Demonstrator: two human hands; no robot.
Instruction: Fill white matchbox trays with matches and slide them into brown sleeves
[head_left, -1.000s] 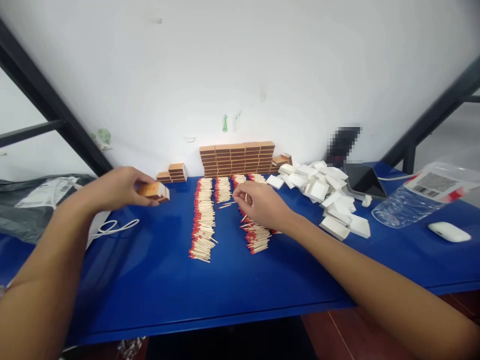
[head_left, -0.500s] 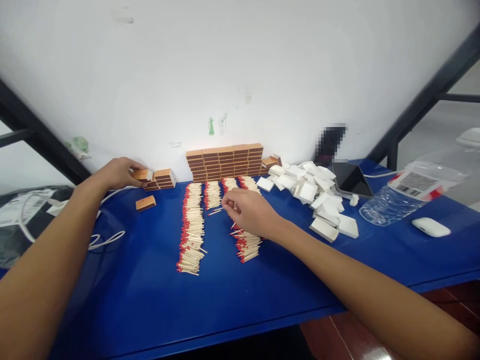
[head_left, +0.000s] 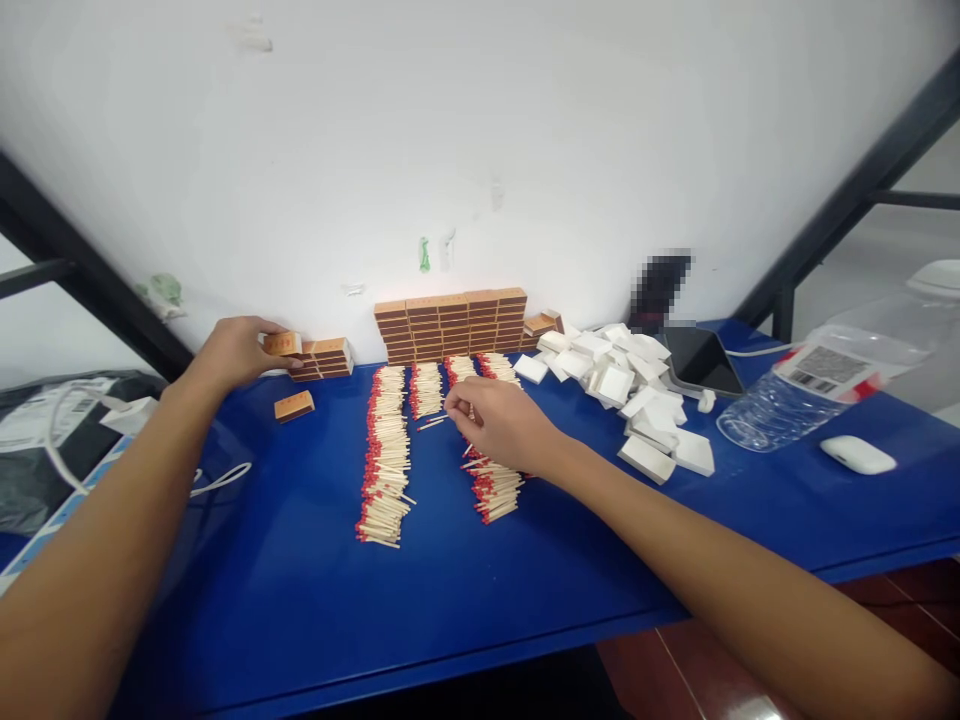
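A big stack of matchboxes (head_left: 450, 328) stands on the blue table (head_left: 300, 600), by the white wall (head_left: 360, 150). Left of the big stack, the left hand (head_left: 241, 350) has its fingers closed on a matchbox (head_left: 282, 344). That box is at the left end of a small stack (head_left: 328, 359), which is left of the big one too. I can't tell if it touches the boxes below. Another matchbox (head_left: 294, 406) lies alone, left of the big stack and closer to the person.

The right hand (head_left: 495, 415) is in front of the big stack, over some red-tipped matches (head_left: 497, 492). Its fingers curl in, with the thumb and pointing finger close together. I can't tell if they pinch a match.

In front of the big stack's left end is a long row of matches (head_left: 386, 450), with a short row (head_left: 427, 390) beside it. Right of the big stack are a pile of little white trays (head_left: 615, 375) and a clear bottle (head_left: 787, 400).
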